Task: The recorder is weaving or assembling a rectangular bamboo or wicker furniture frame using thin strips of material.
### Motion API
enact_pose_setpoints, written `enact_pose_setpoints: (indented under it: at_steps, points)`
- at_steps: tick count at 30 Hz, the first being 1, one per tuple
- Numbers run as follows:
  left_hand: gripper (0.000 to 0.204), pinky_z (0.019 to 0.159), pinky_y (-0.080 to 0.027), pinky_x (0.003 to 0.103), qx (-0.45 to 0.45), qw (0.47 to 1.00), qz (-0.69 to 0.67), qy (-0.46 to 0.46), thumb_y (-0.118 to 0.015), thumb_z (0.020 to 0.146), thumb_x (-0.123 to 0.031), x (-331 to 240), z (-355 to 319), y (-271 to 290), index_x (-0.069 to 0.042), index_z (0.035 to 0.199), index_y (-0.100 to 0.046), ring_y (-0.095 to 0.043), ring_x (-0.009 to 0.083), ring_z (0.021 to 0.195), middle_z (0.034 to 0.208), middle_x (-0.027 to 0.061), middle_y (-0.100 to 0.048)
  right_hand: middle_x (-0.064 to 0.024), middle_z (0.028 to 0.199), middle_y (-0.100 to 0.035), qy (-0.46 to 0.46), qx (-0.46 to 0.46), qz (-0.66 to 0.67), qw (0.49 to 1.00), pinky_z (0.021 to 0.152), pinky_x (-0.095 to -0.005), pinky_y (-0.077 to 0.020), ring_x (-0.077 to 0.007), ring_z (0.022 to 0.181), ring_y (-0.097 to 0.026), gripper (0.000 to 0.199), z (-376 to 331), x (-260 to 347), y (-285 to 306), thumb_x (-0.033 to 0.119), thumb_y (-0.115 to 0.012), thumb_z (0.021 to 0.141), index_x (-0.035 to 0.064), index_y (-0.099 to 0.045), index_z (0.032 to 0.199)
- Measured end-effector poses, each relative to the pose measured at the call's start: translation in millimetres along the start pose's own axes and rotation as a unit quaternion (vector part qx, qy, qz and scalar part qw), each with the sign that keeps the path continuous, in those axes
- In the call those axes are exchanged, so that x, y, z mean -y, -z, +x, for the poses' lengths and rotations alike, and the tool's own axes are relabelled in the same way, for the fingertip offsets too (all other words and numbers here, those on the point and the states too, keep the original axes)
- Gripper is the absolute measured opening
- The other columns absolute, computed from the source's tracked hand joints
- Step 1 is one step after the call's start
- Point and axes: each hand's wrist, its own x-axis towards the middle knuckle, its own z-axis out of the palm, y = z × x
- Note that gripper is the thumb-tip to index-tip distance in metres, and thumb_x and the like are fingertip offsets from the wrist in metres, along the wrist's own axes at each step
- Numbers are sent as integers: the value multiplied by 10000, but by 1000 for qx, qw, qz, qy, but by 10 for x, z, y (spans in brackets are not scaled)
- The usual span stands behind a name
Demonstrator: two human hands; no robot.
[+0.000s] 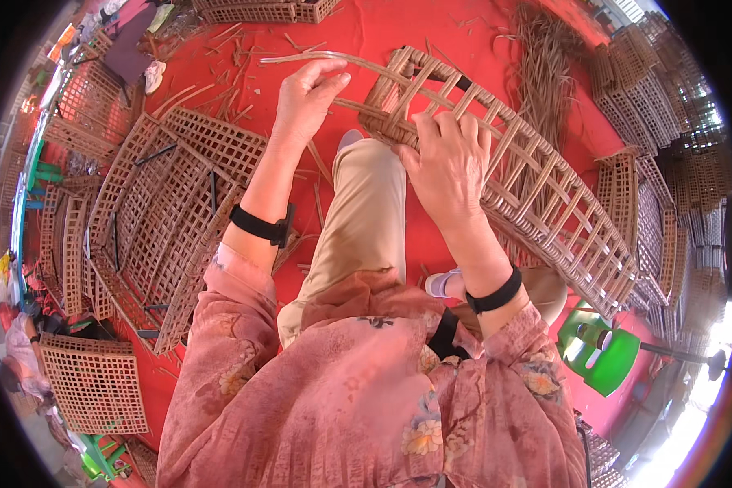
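My left hand (305, 102) is raised at the upper middle, thumb and fingers closed on a long, thin cane strip (289, 58). From there the strip runs right to the corner of a woven cane basket panel (537, 233), a long openwork piece with wrapped edges. My right hand (451, 159) grips the panel near that same corner, fingers over its edge and thumb on the near side. The panel slants down to the right past my knee. A second strip end sticks out from its corner below my left hand.
Large woven baskets (171, 236) lie at the left, with another lattice piece (98, 386) lower down. A bundle of loose cane strips (545, 73) lies beyond the panel. Stacked baskets (638, 93) line the right side. A green plastic stool (606, 366) stands lower right. Cane scraps litter the red floor (358, 24).
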Motion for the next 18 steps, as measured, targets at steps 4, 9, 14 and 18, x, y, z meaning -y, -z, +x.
enact_pose_setpoints:
  at_steps: [4, 9, 14, 18]
  points:
    - [275, 629, -473, 252, 14, 998, 21, 55, -726, 890, -149, -78, -38, 63, -65, 1151, -700, -575, 48, 728, 824, 23, -696, -83, 966, -578, 31, 9, -19, 999, 880, -442, -403, -278, 956, -544, 327, 90, 73, -30, 215, -791, 670, 75, -662, 936]
    - [305, 658, -481, 272, 8, 997, 57, 46, -723, 894, -188, 81, -1, 69, -64, 1171, -686, -583, 73, 779, 889, 58, -693, -83, 922, -542, 15, -7, 0, 1000, 843, -447, -426, -291, 953, -556, 267, 115, 76, -162, 193, -778, 676, 80, -635, 872]
    - [313, 738, -474, 271, 59, 996, 42, 43, -713, 908, -228, 141, 71, 165, -78, 1182, -682, -582, 79, 848, 941, 29, -682, -76, 918, -537, 4, -15, 7, 1000, 828, -445, -434, -291, 945, -556, 312, 93, 85, -212, 204, -821, 658, 104, -635, 887]
    - [296, 823, -471, 292, 109, 989, -48, 90, -714, 919, -261, 101, 74, 315, -93, 1162, -687, -570, 76, 896, 926, -36, -644, -70, 922, -536, 41, -62, 51, 996, 766, -448, -429, -293, 900, -558, 345, 89, -39, -264, 231, -820, 674, 109, -634, 937]
